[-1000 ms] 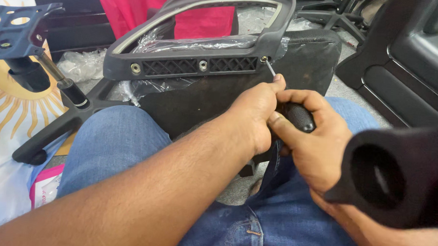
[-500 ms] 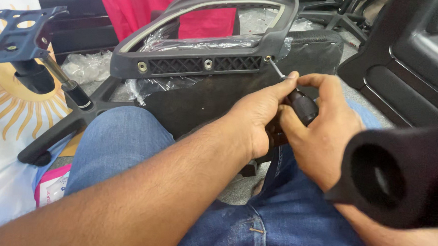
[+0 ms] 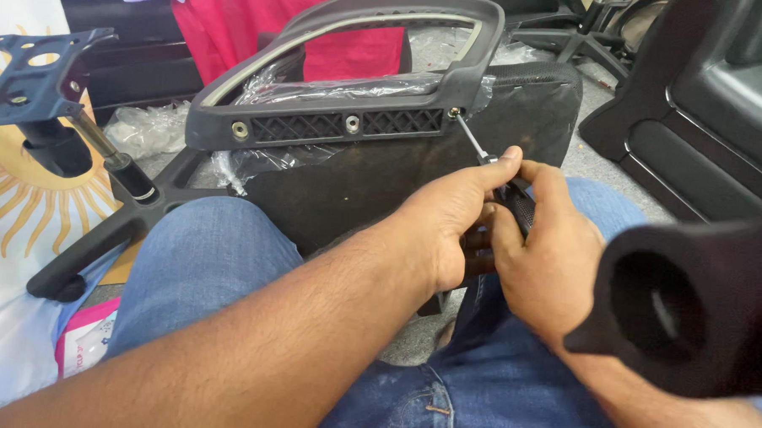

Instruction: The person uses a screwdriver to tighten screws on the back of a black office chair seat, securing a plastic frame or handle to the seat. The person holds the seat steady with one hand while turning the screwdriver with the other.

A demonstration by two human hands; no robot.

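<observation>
The right hand (image 3: pixel 541 262) and left hand (image 3: pixel 448 225) are concealing most of the screwdriver (image 3: pixel 484 163) handle, while a blurred black tube (image 3: pixel 690 305) is covering the right forearm and running off the frame's right edge.

One screwdriver (image 3: pixel 492 171), one armrest (image 3: pixel 343 78), two hands, one chair base (image 3: pixel 102 230).

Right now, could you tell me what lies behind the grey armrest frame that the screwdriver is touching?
Behind the armrest frame, crumpled clear plastic wrap and a red cloth show through its opening. The black seat pad leans below it. Whatever is behind that pad is covered.
</observation>
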